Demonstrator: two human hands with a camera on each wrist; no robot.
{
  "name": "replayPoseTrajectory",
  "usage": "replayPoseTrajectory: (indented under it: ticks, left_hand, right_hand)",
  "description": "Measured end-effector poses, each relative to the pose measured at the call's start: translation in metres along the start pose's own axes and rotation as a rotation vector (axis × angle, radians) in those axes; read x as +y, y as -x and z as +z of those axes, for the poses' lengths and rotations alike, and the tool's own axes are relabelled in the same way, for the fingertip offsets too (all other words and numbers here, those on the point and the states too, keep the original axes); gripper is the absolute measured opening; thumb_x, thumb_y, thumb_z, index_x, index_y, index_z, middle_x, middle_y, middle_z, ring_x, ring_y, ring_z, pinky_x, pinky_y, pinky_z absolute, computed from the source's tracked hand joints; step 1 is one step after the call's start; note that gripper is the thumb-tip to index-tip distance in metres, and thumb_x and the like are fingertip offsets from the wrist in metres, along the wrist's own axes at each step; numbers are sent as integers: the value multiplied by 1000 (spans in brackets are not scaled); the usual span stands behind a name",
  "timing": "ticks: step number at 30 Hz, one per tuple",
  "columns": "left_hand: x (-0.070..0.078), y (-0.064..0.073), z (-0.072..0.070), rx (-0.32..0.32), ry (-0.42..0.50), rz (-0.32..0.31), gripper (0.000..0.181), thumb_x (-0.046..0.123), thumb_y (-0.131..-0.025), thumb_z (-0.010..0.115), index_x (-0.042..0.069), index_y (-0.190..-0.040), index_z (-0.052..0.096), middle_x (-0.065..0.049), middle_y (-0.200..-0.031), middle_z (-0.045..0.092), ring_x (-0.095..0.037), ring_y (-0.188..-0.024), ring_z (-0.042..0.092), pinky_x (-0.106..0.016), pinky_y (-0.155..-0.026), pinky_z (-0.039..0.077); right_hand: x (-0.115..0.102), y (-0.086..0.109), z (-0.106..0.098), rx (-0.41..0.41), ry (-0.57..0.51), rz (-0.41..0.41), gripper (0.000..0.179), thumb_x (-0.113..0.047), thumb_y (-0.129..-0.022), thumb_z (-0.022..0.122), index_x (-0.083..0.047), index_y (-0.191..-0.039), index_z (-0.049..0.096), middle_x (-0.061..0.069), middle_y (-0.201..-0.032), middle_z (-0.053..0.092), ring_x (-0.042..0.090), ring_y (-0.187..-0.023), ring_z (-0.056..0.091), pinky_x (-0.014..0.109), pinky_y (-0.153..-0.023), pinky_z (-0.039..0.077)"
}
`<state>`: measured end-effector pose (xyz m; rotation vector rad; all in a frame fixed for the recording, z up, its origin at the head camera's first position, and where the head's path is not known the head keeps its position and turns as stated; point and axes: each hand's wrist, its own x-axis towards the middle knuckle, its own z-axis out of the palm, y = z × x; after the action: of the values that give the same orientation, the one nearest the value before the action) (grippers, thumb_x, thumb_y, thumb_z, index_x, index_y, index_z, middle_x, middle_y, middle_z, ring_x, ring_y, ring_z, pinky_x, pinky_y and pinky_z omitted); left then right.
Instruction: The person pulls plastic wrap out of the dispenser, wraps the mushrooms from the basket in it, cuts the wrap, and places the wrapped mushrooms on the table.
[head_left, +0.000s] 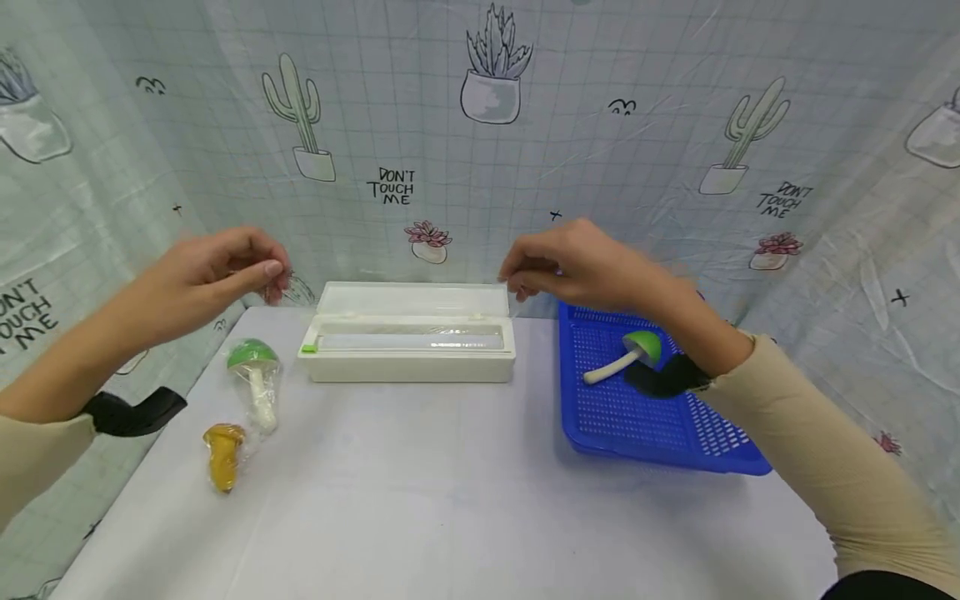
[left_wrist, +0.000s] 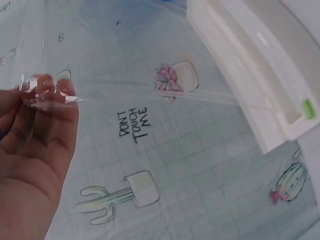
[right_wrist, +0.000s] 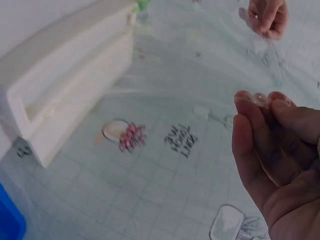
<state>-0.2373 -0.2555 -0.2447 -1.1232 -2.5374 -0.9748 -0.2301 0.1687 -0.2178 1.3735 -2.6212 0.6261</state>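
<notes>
A clear sheet of cling film (head_left: pixel 302 290) spans from hand to hand, raised over the back of a white film dispenser box (head_left: pixel 408 367) whose lid stands up. At its left edge, my left hand (head_left: pixel 213 279) pinches the film between thumb and fingers. My right hand (head_left: pixel 573 262) pinches the opposite edge, fingertips bent onto it in the right wrist view. Film still runs down to the box in the left wrist view. Left of the box lie a green-capped toy mushroom (head_left: pixel 258 379) and a yellow mushroom-like piece (head_left: pixel 223 457), both wrapped in film.
A blue plastic basket (head_left: pixel 600 446) stands at the right under my right forearm, holding another green-capped toy mushroom (head_left: pixel 641 350) without visible wrap. The box has a small green slider (head_left: pixel 309 348) at its left end. A printed curtain (head_left: pixel 480 167) hangs close behind.
</notes>
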Motion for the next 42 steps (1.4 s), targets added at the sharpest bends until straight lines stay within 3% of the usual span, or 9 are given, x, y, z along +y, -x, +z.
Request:
replayPoseTrajectory:
  ticks: [6, 11, 14, 19, 23, 27, 32, 38, 42]
  left_hand:
    - [-1, 44, 27, -140, 97, 18, 23, -6, -101, 56, 10, -118, 60, 4, -94, 67, -11, -80, 63, -19, -69, 55]
    - [-13, 83, 68, -295, 295, -22, 26, -6, -103, 51, 11, -123, 57, 5, -93, 65, -12, -78, 63, -26, -64, 53]
    - [-26, 106, 97, -374, 372, -92, 21, 0, -106, 48, 11, -122, 58, 4, -92, 65, -13, -78, 63, -27, -65, 54]
    - [-49, 137, 145, -414, 352, -202, 16, 10, -109, 48, 8, -117, 61, 6, -88, 65, -11, -78, 62, -25, -66, 52]
    - [-63, 148, 172, -359, 284, -265, 14, 12, -108, 50, 7, -111, 62, 9, -86, 62, -6, -76, 59, -23, -65, 51]
    - [-70, 148, 186, -294, 132, -279, 10, 9, -99, 66, 9, -108, 64, 7, -91, 65, 0, -80, 58, -22, -69, 54]
    - [-72, 148, 189, -230, -16, -247, 32, 2, -80, 84, 10, -104, 63, 6, -98, 62, -3, -82, 55, -23, -69, 53]
    - [-68, 150, 190, -198, -217, -306, 50, 27, -68, 95, 15, -106, 66, 4, -110, 57, -18, -99, 52, -37, -85, 53]
    - [-68, 153, 192, -175, -314, -285, 60, 39, -63, 96, 14, -110, 69, -4, -117, 57, -30, -106, 51, -50, -88, 51]
  right_hand:
    - [-16, 29, 41, -157, -179, -31, 9, -9, -99, 68, -11, -106, 72, -5, -95, 74, 4, -85, 71, 21, -76, 58]
    - [-21, 54, 107, -265, -244, -118, 8, -9, -99, 67, -11, -104, 72, -5, -96, 74, -4, -85, 66, 12, -76, 54]
    - [-20, 70, 153, -305, -170, -157, 9, -8, -99, 65, -13, -103, 72, -7, -95, 74, -8, -85, 62, 6, -76, 50]
    - [-15, 83, 216, -321, 57, -214, 10, -10, -98, 67, -18, -102, 72, -12, -94, 73, -6, -85, 65, 7, -77, 49]
    - [-8, 87, 241, -339, 185, -229, 8, -15, -96, 71, -22, -100, 73, -13, -91, 69, -3, -83, 64, 10, -74, 50]
    - [-4, 88, 249, -341, 222, -247, 5, -16, -95, 72, -21, -94, 74, -11, -88, 66, -1, -80, 60, 10, -72, 48]
    - [-5, 88, 250, -345, 251, -267, 7, -19, -95, 72, -23, -90, 74, -11, -91, 65, 0, -80, 55, 8, -71, 44]
    - [-6, 90, 252, -328, 256, -290, 9, -19, -96, 70, -23, -89, 73, -10, -94, 65, -1, -81, 56, 8, -72, 45]
    - [-4, 94, 254, -305, 269, -283, 4, -18, -96, 70, -22, -94, 71, -11, -89, 64, -1, -78, 55, 10, -69, 46]
